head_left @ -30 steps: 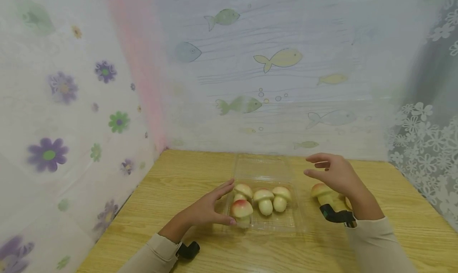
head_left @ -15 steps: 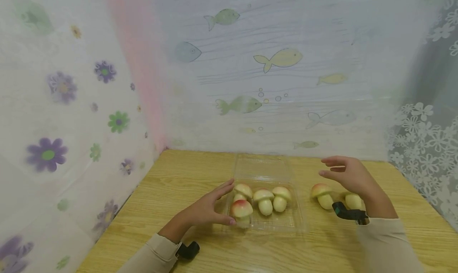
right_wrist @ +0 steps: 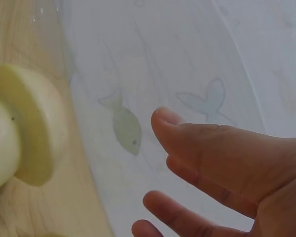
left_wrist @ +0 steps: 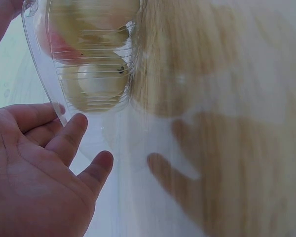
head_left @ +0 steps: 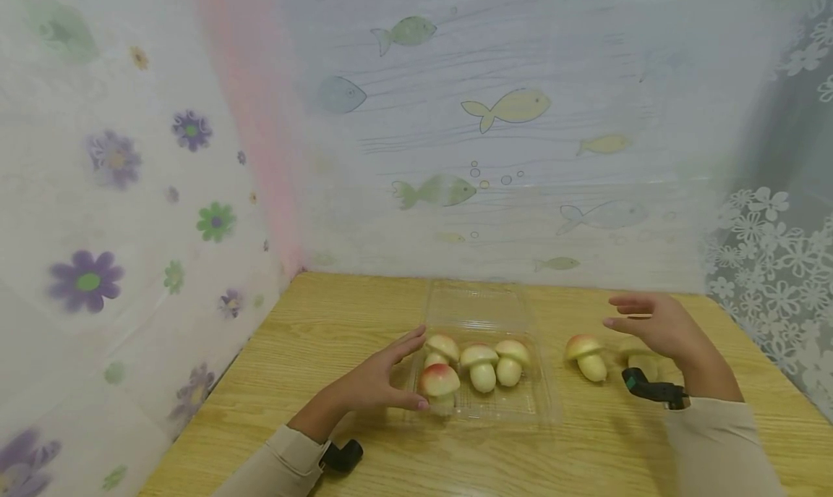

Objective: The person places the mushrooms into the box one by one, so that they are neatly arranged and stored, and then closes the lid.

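Left hand [head_left: 372, 381] touches a clear box [head_left: 501, 406]; at its three o'clock, right hand [head_left: 667, 332] hovers by mushrooms [head_left: 588, 359], both grips parted and empty.

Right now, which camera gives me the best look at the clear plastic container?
The head view: it shows nearly all of the container, lid folded back, four mushrooms inside. The left wrist view catches only part of its side, beside the left hand. In the right wrist view, I can't clearly make it out.

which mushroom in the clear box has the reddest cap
The front-left mushroom, by the thumb of the left hand; its cap is strongly red, the other three mostly yellow.
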{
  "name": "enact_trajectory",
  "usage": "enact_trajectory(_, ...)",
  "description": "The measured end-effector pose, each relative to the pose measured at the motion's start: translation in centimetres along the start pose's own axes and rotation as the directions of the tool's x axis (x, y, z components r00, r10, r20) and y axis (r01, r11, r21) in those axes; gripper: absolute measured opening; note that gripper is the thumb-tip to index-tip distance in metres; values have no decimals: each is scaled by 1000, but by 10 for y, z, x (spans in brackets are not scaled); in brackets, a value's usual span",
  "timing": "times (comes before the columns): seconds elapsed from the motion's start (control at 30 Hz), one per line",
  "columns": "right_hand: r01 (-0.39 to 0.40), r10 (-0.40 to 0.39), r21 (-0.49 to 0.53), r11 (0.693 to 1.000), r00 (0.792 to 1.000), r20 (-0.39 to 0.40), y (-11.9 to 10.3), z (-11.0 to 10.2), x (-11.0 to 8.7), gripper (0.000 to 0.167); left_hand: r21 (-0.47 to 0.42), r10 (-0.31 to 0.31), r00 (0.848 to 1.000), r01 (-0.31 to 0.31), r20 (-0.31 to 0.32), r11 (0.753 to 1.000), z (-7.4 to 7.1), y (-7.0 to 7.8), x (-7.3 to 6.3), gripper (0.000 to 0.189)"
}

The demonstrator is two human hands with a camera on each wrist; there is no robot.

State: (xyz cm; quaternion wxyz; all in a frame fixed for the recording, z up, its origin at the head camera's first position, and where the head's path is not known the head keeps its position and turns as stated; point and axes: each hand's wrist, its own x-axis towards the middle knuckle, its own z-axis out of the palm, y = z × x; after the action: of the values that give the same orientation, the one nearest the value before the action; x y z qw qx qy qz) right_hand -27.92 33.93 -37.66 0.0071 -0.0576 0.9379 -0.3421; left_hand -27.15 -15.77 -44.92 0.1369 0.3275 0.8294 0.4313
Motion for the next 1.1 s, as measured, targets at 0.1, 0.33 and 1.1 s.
enact_trajectory(0.1,-20,20,-3,1000,1000,4,5,-1,-1,73,5,-5,1000,5,-2,1000,0,1,0,109)
enact_trajectory(0.33,-100,99,21,995,994,53,15,-3,-1,82,9,-14,1000,14,-1,1000,0,0,0,109)
enact_trajectory(1.1,-169,172,-40,985,976,132,41,-5,-1,85,11,-6,1000,6,-7,1000,0,-1,1,111)
